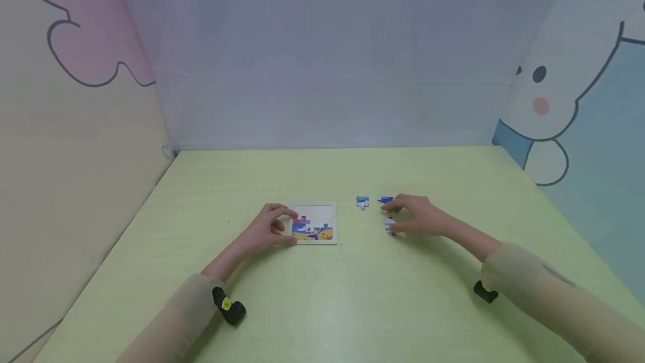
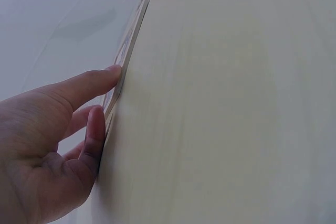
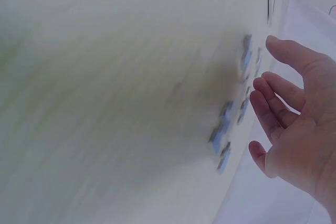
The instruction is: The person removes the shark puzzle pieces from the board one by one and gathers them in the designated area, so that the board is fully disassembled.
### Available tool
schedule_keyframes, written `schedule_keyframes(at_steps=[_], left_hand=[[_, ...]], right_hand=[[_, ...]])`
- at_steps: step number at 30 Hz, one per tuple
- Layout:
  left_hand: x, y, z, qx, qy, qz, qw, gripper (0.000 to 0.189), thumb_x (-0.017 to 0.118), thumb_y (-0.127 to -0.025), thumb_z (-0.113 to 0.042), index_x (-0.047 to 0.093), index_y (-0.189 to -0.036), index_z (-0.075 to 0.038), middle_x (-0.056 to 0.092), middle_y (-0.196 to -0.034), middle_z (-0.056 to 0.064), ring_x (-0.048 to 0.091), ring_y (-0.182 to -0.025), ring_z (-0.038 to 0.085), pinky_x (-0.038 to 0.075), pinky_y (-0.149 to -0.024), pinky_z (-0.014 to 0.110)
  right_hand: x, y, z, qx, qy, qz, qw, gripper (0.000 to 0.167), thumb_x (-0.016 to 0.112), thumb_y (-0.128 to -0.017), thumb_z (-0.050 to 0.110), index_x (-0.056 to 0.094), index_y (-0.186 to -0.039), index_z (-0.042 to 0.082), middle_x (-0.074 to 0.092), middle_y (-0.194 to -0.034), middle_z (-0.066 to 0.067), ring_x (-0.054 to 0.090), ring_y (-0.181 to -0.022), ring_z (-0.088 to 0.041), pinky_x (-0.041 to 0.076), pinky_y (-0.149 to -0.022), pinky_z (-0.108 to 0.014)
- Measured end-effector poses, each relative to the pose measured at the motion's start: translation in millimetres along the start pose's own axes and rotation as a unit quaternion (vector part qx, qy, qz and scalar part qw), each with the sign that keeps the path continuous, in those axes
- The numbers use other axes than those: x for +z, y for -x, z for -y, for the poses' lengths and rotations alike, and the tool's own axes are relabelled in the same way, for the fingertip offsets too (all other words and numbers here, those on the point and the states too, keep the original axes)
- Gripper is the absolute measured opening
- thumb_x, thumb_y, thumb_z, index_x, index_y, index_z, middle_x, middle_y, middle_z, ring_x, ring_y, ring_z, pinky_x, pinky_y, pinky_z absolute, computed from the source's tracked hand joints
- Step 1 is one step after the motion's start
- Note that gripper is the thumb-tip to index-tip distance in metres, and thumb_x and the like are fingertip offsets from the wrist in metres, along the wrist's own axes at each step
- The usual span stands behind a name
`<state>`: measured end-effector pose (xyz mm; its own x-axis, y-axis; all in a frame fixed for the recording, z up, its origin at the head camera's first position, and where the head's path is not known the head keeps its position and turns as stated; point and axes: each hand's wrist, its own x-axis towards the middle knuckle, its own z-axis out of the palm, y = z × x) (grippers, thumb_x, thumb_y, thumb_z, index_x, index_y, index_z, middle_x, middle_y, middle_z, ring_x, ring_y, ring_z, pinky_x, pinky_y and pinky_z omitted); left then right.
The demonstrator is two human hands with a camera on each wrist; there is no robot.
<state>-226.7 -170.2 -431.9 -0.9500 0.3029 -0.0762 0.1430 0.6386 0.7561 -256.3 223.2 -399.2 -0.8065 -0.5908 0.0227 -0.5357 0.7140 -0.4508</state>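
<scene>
A small square picture puzzle board (image 1: pixel 313 210) with a pale rim lies on the table, its lower part filled with pieces in a sea scene. My left hand (image 1: pixel 266 228) holds its left side in the head view, thumb at the near corner and index finger farther up. In the left wrist view, the thumb (image 2: pixel 100 81) lies on the board's edge. Over loose jigsaw pieces to the right reaches my right hand (image 1: pixel 415 216), thumb and fingers spread apart. One piece (image 1: pixel 388 225) shows by its thumb; the hand partly hides others.
Another loose piece (image 1: pixel 362 203) lies between the board and the right hand, with a blue piece (image 1: pixel 386 200) beside it. The light yellow-green table (image 1: pixel 322 296) ends at a white backdrop (image 1: pixel 322 71). Printed cartoon panels stand on both sides.
</scene>
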Motion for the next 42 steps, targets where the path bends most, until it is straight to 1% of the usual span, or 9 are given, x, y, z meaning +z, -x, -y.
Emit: schedule_keyframes(at_steps=[4,10,13,16,21,24,31,37,42], left_hand=[[0.4,0.0,0.9,-0.002,0.003,0.002,1.0000,0.060,0.083,-0.080,-0.021,0.059,-0.135,-0.015,0.035,-0.147,0.015,0.054,-0.097,0.020,0.049,-0.083,0.028],[0.7,0.0,1.0,-0.008,0.007,0.006,0.9999,0.071,0.083,-0.080,-0.021,0.052,-0.143,-0.013,0.034,-0.148,0.016,0.053,-0.097,0.019,0.048,-0.082,0.027],[0.7,0.3,0.6,-0.012,0.007,0.007,0.9999,0.076,0.084,-0.079,-0.021,0.049,-0.145,-0.011,0.033,-0.149,0.016,0.054,-0.098,0.020,0.049,-0.082,0.027],[1.0,0.4,0.3,-0.018,0.008,0.006,0.9998,0.079,0.084,-0.078,-0.022,0.047,-0.147,-0.012,0.033,-0.150,0.015,0.054,-0.099,0.020,0.049,-0.083,0.028],[1.2,0.3,0.4,-0.019,0.006,0.005,0.9998,0.080,0.084,-0.079,-0.023,0.046,-0.148,-0.011,0.033,-0.150,0.015,0.054,-0.099,0.019,0.049,-0.084,0.028],[1.4,0.0,0.0,-0.018,0.005,0.005,0.9998,0.079,0.084,-0.079,-0.024,0.046,-0.148,-0.011,0.033,-0.149,0.015,0.054,-0.099,0.019,0.049,-0.083,0.028],[1.8,-1.0,2.8,-0.013,0.000,0.008,0.9999,0.078,0.083,-0.080,-0.025,0.046,-0.147,-0.013,0.032,-0.149,0.014,0.055,-0.099,0.018,0.049,-0.083,0.027],[0.6,-0.5,2.4,-0.015,-0.004,0.008,0.9998,0.078,0.083,-0.081,-0.026,0.046,-0.148,-0.013,0.032,-0.150,0.014,0.055,-0.100,0.018,0.048,-0.083,0.027],[-1.1,-0.5,0.8,-0.017,-0.003,0.009,0.9998,0.078,0.082,-0.081,-0.027,0.044,-0.148,-0.013,0.032,-0.151,0.014,0.056,-0.101,0.019,0.049,-0.084,0.029]], right_hand=[[1,-15.8,13,-0.008,-0.013,-0.001,0.9999,0.046,0.073,-0.088,0.022,0.063,-0.129,0.004,0.068,-0.117,-0.010,0.063,-0.108,-0.027,0.049,-0.094,-0.047],[11,-43.7,35,-0.025,-0.048,-0.007,0.9985,0.048,0.072,-0.089,0.021,0.060,-0.132,0.002,0.067,-0.118,-0.013,0.062,-0.110,-0.029,0.050,-0.095,-0.048],[19,-58.2,45,-0.032,-0.050,-0.010,0.9982,0.050,0.072,-0.089,0.022,0.060,-0.133,0.003,0.066,-0.120,-0.012,0.062,-0.111,-0.027,0.050,-0.096,-0.047],[29,-71.6,55,-0.032,-0.048,-0.011,0.9983,0.052,0.072,-0.089,0.025,0.058,-0.135,0.006,0.065,-0.123,-0.011,0.062,-0.113,-0.025,0.050,-0.097,-0.045],[45,-89.4,72,-0.018,-0.080,-0.008,0.9966,0.058,0.074,-0.088,0.027,0.055,-0.139,0.009,0.063,-0.127,-0.010,0.060,-0.117,-0.025,0.047,-0.102,-0.045],[53,-97.0,82,-0.012,-0.097,-0.007,0.9952,0.060,0.075,-0.087,0.026,0.054,-0.140,0.010,0.063,-0.128,-0.011,0.059,-0.118,-0.025,0.047,-0.103,-0.044],[72,-111.7,94,-0.015,-0.105,0.008,0.9943,0.061,0.077,-0.086,0.022,0.053,-0.142,0.011,0.062,-0.127,-0.009,0.059,-0.117,-0.023,0.049,-0.101,-0.039],[79,-113.8,101,-0.014,-0.091,0.028,0.9954,0.058,0.077,-0.086,0.026,0.058,-0.138,0.012,0.061,-0.125,-0.008,0.056,-0.114,-0.021,0.047,-0.100,-0.038],[79,-113.3,106,-0.012,-0.087,0.038,0.9955,0.047,0.077,-0.086,0.025,0.065,-0.130,0.013,0.059,-0.125,-0.010,0.054,-0.116,-0.023,0.045,-0.102,-0.041]])
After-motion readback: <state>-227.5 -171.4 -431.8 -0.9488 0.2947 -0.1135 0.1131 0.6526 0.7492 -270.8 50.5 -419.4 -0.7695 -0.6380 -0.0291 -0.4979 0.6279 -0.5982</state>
